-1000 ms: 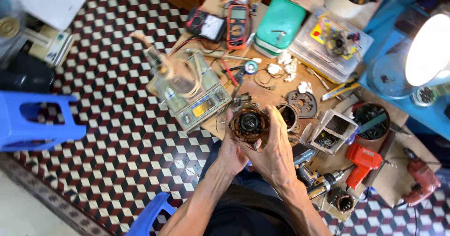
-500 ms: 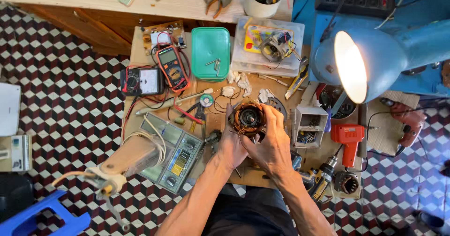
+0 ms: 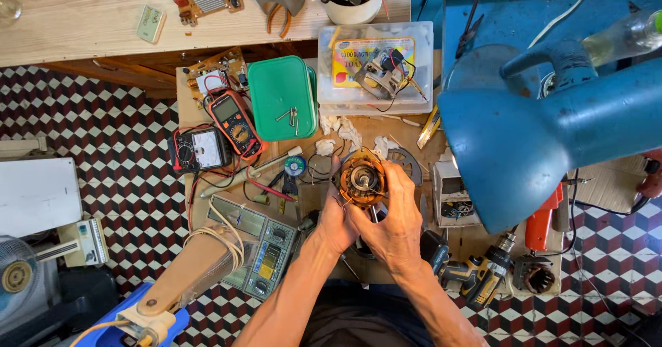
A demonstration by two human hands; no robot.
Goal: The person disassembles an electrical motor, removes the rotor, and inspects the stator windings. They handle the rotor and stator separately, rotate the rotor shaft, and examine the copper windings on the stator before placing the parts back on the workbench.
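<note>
- Two hands wrapped round one motor (image 3: 361, 179), held up over the workboard (image 3: 207, 212) at mid-frame of the head view, copper windings and shaft end turned up to the camera
- Left hand (image 3: 336, 217) clasped on the motor's lower left side, thumb up along its edge
- Right hand (image 3: 394, 216) closed over the motor's right and lower side, fingers (image 3: 398, 176) curled round the rim, overlapping the left hand below
- Just left of the motor: tape roll (image 3: 295, 166), red-handled tool (image 3: 269, 190), loose wires
- Further left, side by side and touching: black meter (image 3: 196, 150) and orange meter (image 3: 232, 120)
- Above, near the board's top edge: green box (image 3: 281, 106) with small metal bits on its lid, beside a clear box (image 3: 376, 70) holding another wired part
- Crumpled paper (image 3: 339, 132) between the boxes and the motor
- Lower left: grey instrument (image 3: 256, 242) with a beige handle (image 3: 186, 278) lying across it
- Right: blue lamp (image 3: 545, 137) covering much of that side, red drill (image 3: 541, 219) partly hidden beneath it
- Lower right, near the right forearm: black and yellow drill (image 3: 476, 275)
- Checked tile floor (image 3: 124, 113) all round
</note>
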